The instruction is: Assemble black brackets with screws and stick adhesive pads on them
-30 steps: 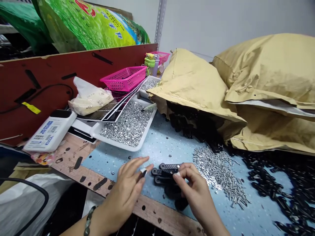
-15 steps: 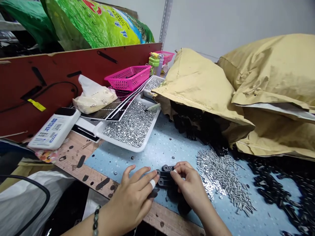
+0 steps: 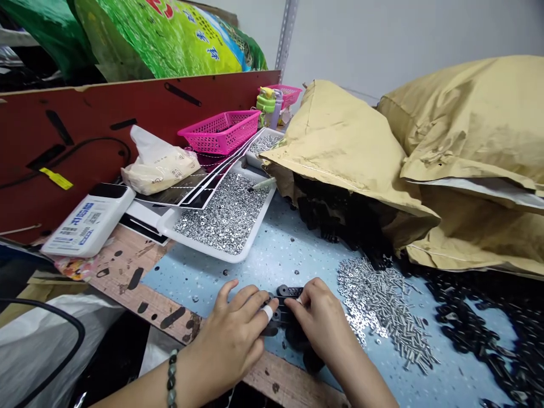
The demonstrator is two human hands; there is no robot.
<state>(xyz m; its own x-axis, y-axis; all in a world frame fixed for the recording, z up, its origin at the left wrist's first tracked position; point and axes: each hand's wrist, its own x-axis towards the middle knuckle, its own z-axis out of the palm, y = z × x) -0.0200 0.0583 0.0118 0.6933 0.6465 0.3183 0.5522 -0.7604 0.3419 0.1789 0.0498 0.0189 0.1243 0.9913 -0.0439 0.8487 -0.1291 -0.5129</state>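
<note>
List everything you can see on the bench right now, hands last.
blue mat: one, pale blue, bench top
black link parts: a few, black, near edge of the mat
pins and washers: one pile, silver, right of the black link parts
white trays: two, white, left of centre, holding silver nuts
pink baskets: two, pink, behind the trays
paper sacks: at least two, tan, back right
loose black parts: many, black, spilling below the sacks
white box: one, white with blue print, far left
green sack: one, green, top left
left hand: one, bead bracelet, taped finger touching the black link parts
right hand: one, fingers on the black link parts
</note>
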